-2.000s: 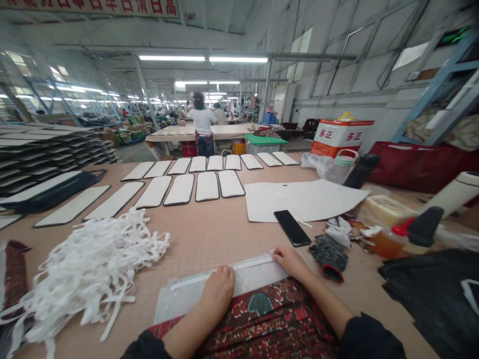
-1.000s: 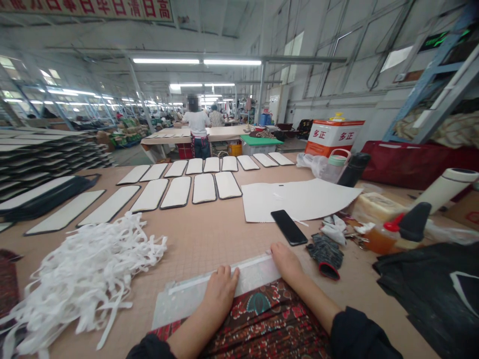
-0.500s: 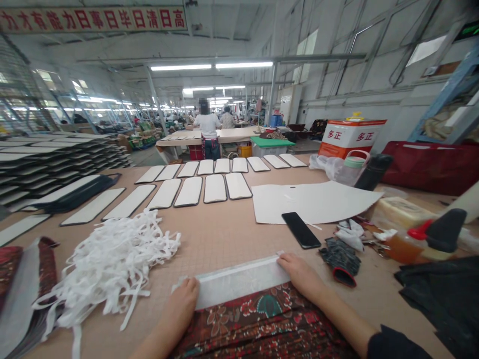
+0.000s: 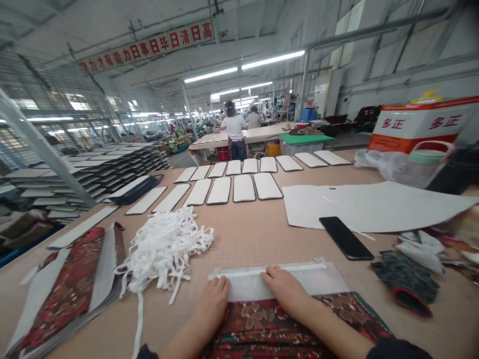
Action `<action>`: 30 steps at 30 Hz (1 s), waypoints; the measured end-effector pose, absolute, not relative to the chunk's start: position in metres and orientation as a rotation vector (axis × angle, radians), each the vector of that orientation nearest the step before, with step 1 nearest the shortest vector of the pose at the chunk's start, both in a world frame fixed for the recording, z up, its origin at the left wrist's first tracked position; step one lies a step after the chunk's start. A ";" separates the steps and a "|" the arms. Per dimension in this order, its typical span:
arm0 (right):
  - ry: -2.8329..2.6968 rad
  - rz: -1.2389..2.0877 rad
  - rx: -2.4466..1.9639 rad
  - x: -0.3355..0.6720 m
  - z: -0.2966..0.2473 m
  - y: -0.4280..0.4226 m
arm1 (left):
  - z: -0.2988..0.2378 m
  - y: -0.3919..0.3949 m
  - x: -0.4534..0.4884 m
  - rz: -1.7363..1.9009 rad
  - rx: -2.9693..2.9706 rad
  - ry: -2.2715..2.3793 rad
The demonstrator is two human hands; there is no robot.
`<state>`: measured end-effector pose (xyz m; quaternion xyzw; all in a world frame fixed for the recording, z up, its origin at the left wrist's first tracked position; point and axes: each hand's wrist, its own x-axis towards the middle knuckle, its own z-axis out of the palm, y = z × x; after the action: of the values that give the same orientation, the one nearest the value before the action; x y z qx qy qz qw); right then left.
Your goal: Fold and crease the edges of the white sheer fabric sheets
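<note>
In front of me lies a brown-red floral fabric point(image 4: 254, 316) with a pale backing point(image 4: 243, 289) along its far edge. A narrow white strip point(image 4: 307, 268) runs along that edge. My left hand point(image 4: 215, 296) is at the backing's left end, fingers bent together over the strip. My right hand point(image 4: 286, 289) rests near the middle, its closed fingers pressing the strip; its thumb is hidden. Left of my hands sits a tangled heap of white strips point(image 4: 168, 249). Farther left, more floral fabric pieces with pale backing point(image 4: 80, 274) lie stacked.
Rows of white dark-edged panels point(image 4: 244, 188) lie across the table point(image 4: 239, 229). To the right are a large white sheet point(image 4: 374, 204), a black phone point(image 4: 346, 238) and a dark crumpled cloth point(image 4: 406, 279). A person point(image 4: 234, 128) stands at a farther table.
My right hand has moved from the strip's right end to near its middle, closer to my left hand. The view has turned left, so more stacked floral fabric shows.
</note>
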<state>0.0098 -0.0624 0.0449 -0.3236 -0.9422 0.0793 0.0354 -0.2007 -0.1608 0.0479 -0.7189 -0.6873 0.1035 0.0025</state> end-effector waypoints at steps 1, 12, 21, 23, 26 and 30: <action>-2.903 0.233 -0.949 0.001 0.042 -0.066 | 0.047 -0.163 -0.199 0.309 -2.262 -2.193; -2.932 0.099 -0.831 -0.018 0.023 -0.065 | 0.037 -0.162 -0.218 -0.104 -2.149 -2.507; -2.925 0.115 -0.847 -0.019 0.024 -0.064 | 0.031 -0.134 -0.239 -0.763 -1.875 -2.874; -2.919 0.119 -0.844 -0.019 0.025 -0.064 | 0.036 -0.128 -0.237 -0.823 -1.889 -2.905; -2.907 0.133 -0.840 -0.018 0.026 -0.065 | 0.049 -0.117 -0.229 -1.031 -1.951 -2.920; -2.907 0.150 -0.843 -0.017 0.028 -0.066 | 0.059 -0.107 -0.222 -1.762 -1.873 -2.970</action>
<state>-0.0169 -0.0656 0.0275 -0.2778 -0.9578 0.0495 0.0552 -0.2219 -0.1065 0.0589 -0.4402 -0.6981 -0.4142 -0.3837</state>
